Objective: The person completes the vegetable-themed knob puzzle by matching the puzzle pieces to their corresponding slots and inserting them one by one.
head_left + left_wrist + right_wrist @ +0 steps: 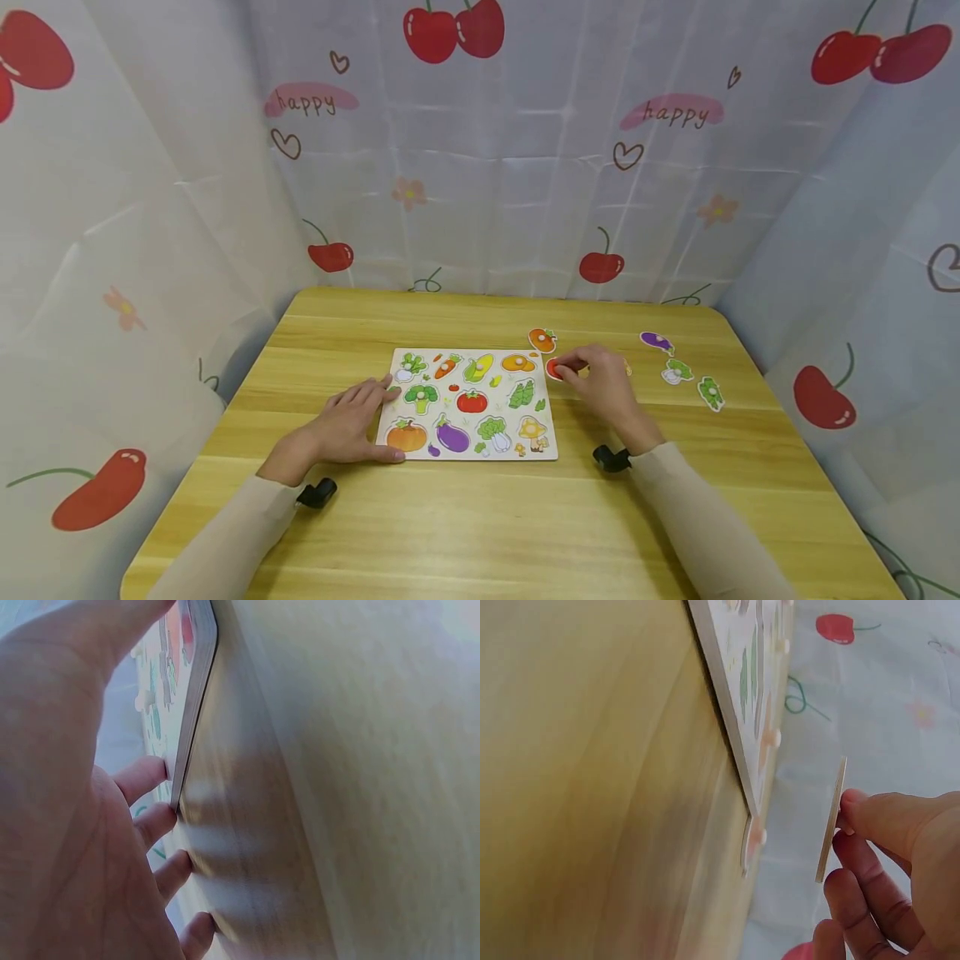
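A white vegetable puzzle board (551,448) lies flat on the table, printed with a tomato, an eggplant, a pumpkin and other vegetables. My left hand (341,429) rests at its left side, thumb on the near left corner and fingers spread along the edge. In the left wrist view, those fingers (174,874) reach down past the board's side. Just off the board's right edge, my right hand (606,390) pinches a red tomato puzzle piece (553,369). The right wrist view shows this thin piece (832,825) edge-on, raised off the table, its face hidden.
A pumpkin piece (542,340) lies by the board's far right corner. Farther right are an eggplant piece (657,342), a cabbage piece (677,372) and a green vegetable piece (711,393). Another piece (627,367) is mostly hidden behind my right hand. Printed curtains (480,233) surround the table.
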Tool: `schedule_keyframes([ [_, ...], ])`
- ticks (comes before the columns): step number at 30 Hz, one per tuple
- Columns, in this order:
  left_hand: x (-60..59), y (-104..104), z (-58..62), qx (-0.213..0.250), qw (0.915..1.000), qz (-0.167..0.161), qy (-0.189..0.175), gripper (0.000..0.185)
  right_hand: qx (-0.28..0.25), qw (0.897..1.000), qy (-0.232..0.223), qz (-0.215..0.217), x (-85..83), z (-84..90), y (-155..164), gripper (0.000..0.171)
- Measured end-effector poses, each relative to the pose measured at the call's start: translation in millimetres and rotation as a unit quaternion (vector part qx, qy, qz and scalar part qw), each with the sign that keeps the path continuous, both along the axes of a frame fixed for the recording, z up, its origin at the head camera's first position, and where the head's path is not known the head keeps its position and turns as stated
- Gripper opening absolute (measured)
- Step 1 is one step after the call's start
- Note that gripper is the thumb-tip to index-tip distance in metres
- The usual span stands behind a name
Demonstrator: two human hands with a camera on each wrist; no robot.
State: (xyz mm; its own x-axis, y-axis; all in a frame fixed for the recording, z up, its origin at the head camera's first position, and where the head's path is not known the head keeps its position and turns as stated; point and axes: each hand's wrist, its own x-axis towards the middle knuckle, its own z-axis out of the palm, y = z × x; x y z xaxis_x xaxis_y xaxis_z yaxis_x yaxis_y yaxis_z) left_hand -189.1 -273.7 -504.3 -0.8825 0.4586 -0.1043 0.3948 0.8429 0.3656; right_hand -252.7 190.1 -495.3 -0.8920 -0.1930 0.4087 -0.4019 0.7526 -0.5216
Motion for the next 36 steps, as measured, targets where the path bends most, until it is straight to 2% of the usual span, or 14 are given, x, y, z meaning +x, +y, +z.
schedule_keyframes([
  [5, -0.7, -0.5, -1.5, -0.001, 1.0000, -0.001, 0.001, 0.122, -0.006, 1.000, -0.017, 0.016, 1.0, -2.4, -14.8, 0.010],
  [18, -1.3, -1.4, -3.3, -0.002, 1.0000, -0.002, 0.002, 0.121, -0.018, 0.998, -0.022, 0.053, 5.1, -8.6, -55.4, 0.008],
  [36, -2.8, -3.4, -7.1, -0.002, 1.0000, -0.006, 0.007, 0.123, -0.037, 0.992, -0.061, 0.107, 9.2, -14.1, -102.3, 0.006],
])
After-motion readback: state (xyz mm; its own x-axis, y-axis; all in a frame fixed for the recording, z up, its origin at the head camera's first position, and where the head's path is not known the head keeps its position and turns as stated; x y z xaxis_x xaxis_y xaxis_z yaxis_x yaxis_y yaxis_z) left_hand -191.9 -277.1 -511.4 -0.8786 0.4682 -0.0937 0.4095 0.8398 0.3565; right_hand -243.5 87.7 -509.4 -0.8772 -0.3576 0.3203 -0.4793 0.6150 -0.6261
